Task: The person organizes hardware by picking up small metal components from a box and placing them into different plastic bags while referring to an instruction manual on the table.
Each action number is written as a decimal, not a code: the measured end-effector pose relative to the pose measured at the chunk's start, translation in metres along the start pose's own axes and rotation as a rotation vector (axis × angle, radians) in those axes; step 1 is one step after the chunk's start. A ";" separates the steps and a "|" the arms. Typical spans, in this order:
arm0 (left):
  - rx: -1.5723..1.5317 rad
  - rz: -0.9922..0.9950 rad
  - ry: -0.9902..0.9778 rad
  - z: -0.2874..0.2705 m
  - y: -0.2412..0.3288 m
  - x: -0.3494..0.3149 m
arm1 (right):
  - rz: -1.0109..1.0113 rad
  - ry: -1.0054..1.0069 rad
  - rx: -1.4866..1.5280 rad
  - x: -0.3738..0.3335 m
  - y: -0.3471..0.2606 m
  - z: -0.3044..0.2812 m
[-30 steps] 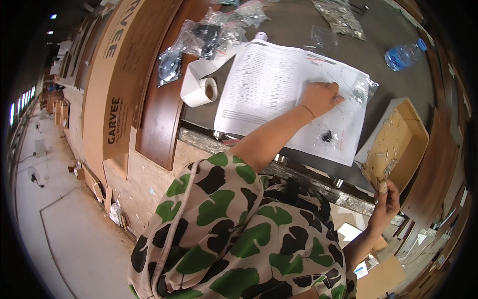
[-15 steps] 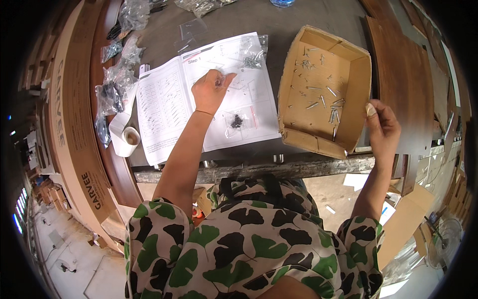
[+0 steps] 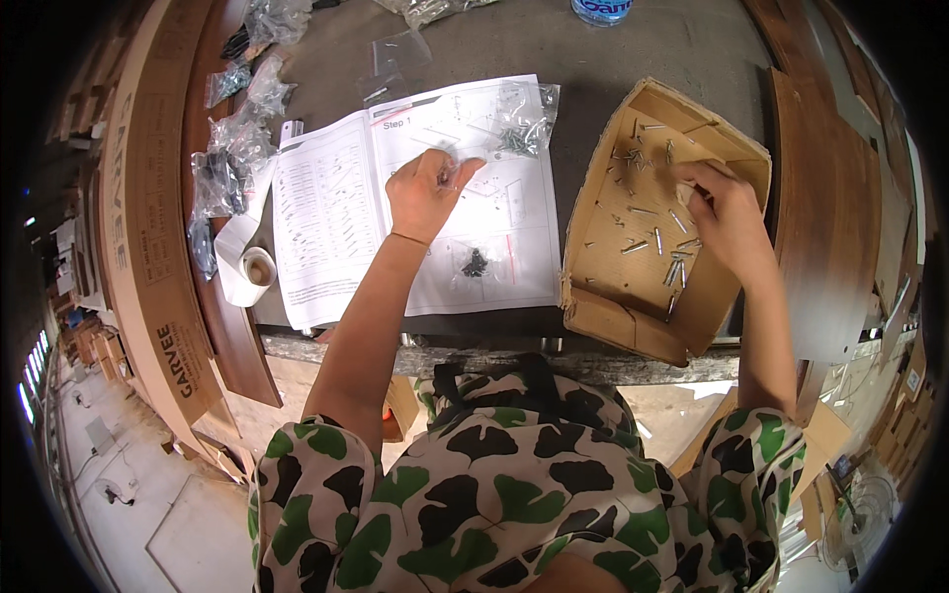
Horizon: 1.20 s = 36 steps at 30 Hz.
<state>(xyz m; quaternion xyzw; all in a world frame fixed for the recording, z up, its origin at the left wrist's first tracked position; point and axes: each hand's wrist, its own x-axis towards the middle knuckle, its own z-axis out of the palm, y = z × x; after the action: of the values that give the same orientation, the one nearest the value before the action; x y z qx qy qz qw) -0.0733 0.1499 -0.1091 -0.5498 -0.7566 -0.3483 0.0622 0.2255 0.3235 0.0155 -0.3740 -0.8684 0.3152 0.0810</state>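
Observation:
My left hand (image 3: 425,196) is closed round a small clear plastic bag (image 3: 447,176), above the right page of an open instruction booklet (image 3: 331,272). What the bag contains is too small to make out. Over the right side of a shallow cardboard box (image 3: 643,321), my right hand (image 3: 722,210) has its fingers drawn together. Something pale shows at its fingertips, slightly blurred. Metal screws and pins (image 3: 657,240) lie scattered on the box floor. On the booklet rest a bag of silvery screws (image 3: 516,140) and a bag of small black parts (image 3: 476,264).
Along the table's left side lie several plastic hardware bags (image 3: 232,138) and a roll of white tape (image 3: 257,269). A bottle (image 3: 600,10) stands at the far edge. Brown boards (image 3: 825,217) are to the right, with a long carton (image 3: 148,247) at the left.
My right hand has moved from outside the box's right wall to above its inside. The left hand stays over the booklet. The view has shifted slightly.

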 end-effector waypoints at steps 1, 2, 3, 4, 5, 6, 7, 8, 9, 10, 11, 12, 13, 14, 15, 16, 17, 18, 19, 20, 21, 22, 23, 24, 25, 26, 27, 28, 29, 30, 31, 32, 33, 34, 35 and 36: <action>-0.008 0.002 0.002 0.000 0.000 0.001 | 0.016 -0.047 -0.049 0.008 0.003 0.001; 0.002 0.014 0.004 0.000 0.000 0.001 | 0.046 -0.105 -0.073 0.014 0.007 0.001; 0.015 0.025 0.006 0.000 -0.001 0.001 | 0.046 -0.131 -0.072 0.021 0.013 0.003; 0.027 0.037 0.007 0.000 -0.001 0.001 | 0.046 -0.155 -0.071 0.027 0.018 0.005; 0.020 0.031 0.008 0.000 0.000 0.001 | 0.049 -0.179 -0.071 0.032 0.023 0.005; 0.012 0.026 0.008 -0.001 0.000 0.001 | 0.057 -0.188 -0.061 0.037 0.028 0.007; 0.004 0.021 0.008 -0.001 0.000 0.002 | 0.066 -0.195 -0.050 0.040 0.034 0.008; -0.002 0.019 0.006 -0.001 0.001 0.002 | 0.077 -0.202 -0.040 0.041 0.037 0.008; -0.003 0.016 0.004 -0.002 0.001 0.002 | 0.097 -0.213 -0.033 0.042 0.036 0.007; -0.005 0.012 0.003 -0.002 0.001 0.002 | 0.118 -0.224 -0.027 0.043 0.035 0.006; -0.014 0.008 0.001 -0.002 0.001 0.001 | 0.139 -0.234 -0.021 0.044 0.035 0.006; -0.023 0.005 0.000 -0.003 0.000 0.002 | 0.139 -0.252 -0.025 0.044 0.037 0.006; -0.033 0.002 0.000 -0.002 0.000 0.002 | 0.140 -0.270 -0.028 0.043 0.042 0.005; -0.039 -0.004 -0.005 -0.002 0.000 0.001 | 0.140 -0.289 -0.031 0.042 0.047 0.005; -0.045 -0.008 -0.009 -0.002 -0.001 0.002 | 0.159 -0.291 0.028 0.041 0.051 0.005; -0.051 -0.013 -0.013 -0.002 -0.001 0.002 | 0.177 -0.294 0.088 0.039 0.054 0.005; -0.051 -0.008 -0.012 -0.002 -0.001 0.002 | 0.195 -0.295 0.148 0.037 0.057 0.005; -0.050 -0.005 -0.011 -0.001 -0.001 0.002 | 0.211 -0.268 0.157 0.035 0.059 0.006; -0.050 -0.001 -0.009 -0.001 -0.001 0.002 | 0.227 -0.239 0.167 0.033 0.061 0.006; -0.053 0.006 -0.008 0.000 -0.001 0.003 | 0.244 -0.210 0.176 0.030 0.061 0.005; -0.054 0.012 -0.005 0.000 -0.002 0.003 | 0.215 -0.184 0.168 0.029 0.061 0.004; -0.057 0.019 -0.004 0.000 -0.002 0.003 | 0.188 -0.156 0.159 0.027 0.061 0.002; -0.061 0.013 -0.007 0.000 -0.001 0.004 | 0.162 -0.127 0.150 0.024 0.060 0.000; -0.067 0.007 -0.011 0.000 -0.001 0.004 | 0.169 -0.125 0.159 0.022 0.053 -0.005; -0.067 -0.004 -0.012 -0.001 -0.001 0.003 | 0.170 -0.127 0.170 0.022 0.042 -0.014; -0.051 0.002 -0.007 -0.002 -0.002 0.001 | 0.172 -0.129 0.181 0.020 0.034 -0.020; -0.044 0.012 -0.003 -0.001 -0.003 0.001 | 0.189 -0.063 0.244 0.014 0.032 -0.026; -0.036 0.023 0.001 -0.001 -0.003 0.001 | 0.205 0.003 0.308 0.006 0.032 -0.032; -0.040 0.017 -0.001 0.000 -0.003 0.001 | 0.220 0.071 0.372 -0.002 0.032 -0.038; -0.041 0.016 -0.005 -0.001 -0.002 0.002 | 0.192 0.158 0.340 -0.010 0.030 -0.044; -0.042 0.014 -0.010 -0.001 -0.001 0.003 | 0.175 0.247 0.360 -0.020 0.034 -0.048; -0.033 0.004 -0.024 -0.002 -0.001 0.003 | 0.231 0.378 0.425 -0.031 0.030 -0.048; -0.025 -0.003 -0.036 -0.002 -0.001 0.003 | 0.284 0.512 0.489 -0.043 0.021 -0.048; -0.014 -0.012 -0.046 -0.003 -0.002 0.002 | 0.282 0.543 0.514 -0.056 0.023 -0.047; -0.022 -0.017 -0.043 -0.002 -0.003 0.002 | 0.280 0.574 0.538 -0.071 0.032 -0.046; -0.034 -0.019 -0.042 -0.001 -0.002 0.002 | 0.282 0.609 0.560 -0.088 0.037 -0.043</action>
<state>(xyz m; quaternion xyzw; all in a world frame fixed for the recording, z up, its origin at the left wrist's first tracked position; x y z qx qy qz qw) -0.0762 0.1504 -0.1080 -0.5509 -0.7568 -0.3501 0.0334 0.3261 0.3018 0.0354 -0.5285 -0.6262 0.4220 0.3879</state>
